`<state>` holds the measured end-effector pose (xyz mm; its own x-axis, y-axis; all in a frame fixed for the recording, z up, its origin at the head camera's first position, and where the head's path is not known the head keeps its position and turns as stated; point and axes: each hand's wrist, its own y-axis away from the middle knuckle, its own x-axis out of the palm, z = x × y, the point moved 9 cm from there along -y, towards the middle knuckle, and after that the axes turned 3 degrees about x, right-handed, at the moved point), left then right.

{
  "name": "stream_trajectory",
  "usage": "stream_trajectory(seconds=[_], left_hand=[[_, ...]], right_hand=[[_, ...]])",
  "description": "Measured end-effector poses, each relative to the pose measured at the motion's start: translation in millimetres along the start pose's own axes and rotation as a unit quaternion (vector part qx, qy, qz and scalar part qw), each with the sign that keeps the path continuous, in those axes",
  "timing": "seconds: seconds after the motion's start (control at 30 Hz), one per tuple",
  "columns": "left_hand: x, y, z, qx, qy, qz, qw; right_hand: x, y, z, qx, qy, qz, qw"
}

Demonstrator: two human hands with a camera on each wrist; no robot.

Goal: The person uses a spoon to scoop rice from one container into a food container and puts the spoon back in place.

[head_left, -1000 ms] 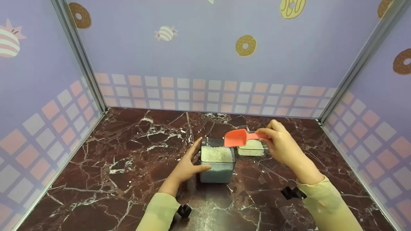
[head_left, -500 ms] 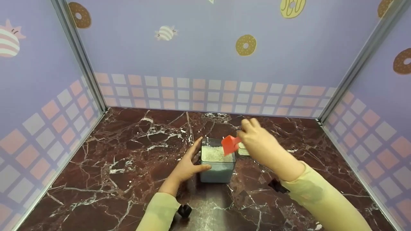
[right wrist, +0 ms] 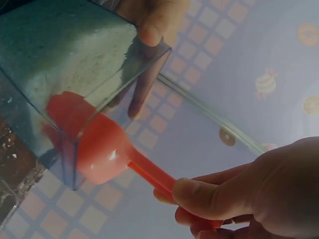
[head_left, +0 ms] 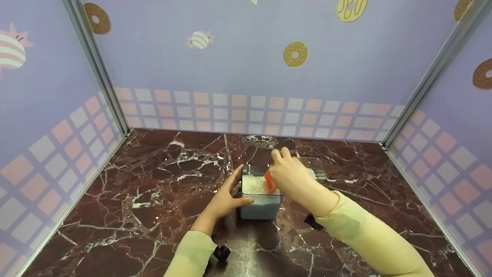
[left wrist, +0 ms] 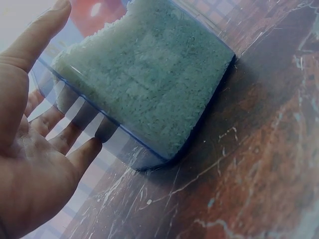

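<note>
A clear bluish plastic container (head_left: 261, 207) of white rice (left wrist: 149, 74) stands on the table. My left hand (head_left: 225, 196) holds its left side, with the thumb on the front wall near the rim and the fingers spread along the side. In my right hand (head_left: 294, 179) is the handle of a red scoop (right wrist: 102, 149), pinched between thumb and fingers. The scoop's bowl dips into the rice at the container's right side, as the right wrist view shows. In the head view the right hand hides most of the scoop.
Just right and behind stands a smaller clear container (head_left: 321, 175) with rice in it, partly covered by the right hand. White grains and specks lie about the dark red marbled table (head_left: 127, 231). Patterned walls (head_left: 246, 69) rise at the back and both sides.
My right hand has moved left and turned over, bringing the scoop from above the rim down into the rice. The left hand has stayed on the container.
</note>
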<state>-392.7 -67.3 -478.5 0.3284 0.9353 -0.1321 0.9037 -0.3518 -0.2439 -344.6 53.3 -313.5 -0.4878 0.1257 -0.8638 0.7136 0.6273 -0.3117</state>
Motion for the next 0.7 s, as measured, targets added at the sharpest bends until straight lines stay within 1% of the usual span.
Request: stream_trajectory(seconds=[0.13, 0.27, 0.5, 0.57, 0.7], left_hand=[[0.7, -1.3, -0.5, 0.01, 0.012, 0.001, 0.9999], [0.7, -1.4, -2.8, 0.022, 0.018, 0.0, 0.9996], [0.9, -1.7, -2.2, 0.027, 0.014, 0.002, 0.9995], [1.1, -2.1, -2.4, 0.028, 0.016, 0.003, 0.9995], [1.5, -2.3, -2.5, 0.029, 0.02, 0.006, 0.9994]], right_hand=[[11.6, 1.2, -6.8, 0.002, -0.03, 0.012, 0.9995], [21.0, 4.9, -16.2, -0.004, -0.076, 0.003, 0.9971], [41.7, 12.8, -33.6, -0.011, -0.164, -0.001, 0.9865], [46.7, 15.3, -37.2, -0.014, -0.184, -0.011, 0.9828], [54.5, 22.3, -41.0, -0.019, -0.222, -0.054, 0.9734]])
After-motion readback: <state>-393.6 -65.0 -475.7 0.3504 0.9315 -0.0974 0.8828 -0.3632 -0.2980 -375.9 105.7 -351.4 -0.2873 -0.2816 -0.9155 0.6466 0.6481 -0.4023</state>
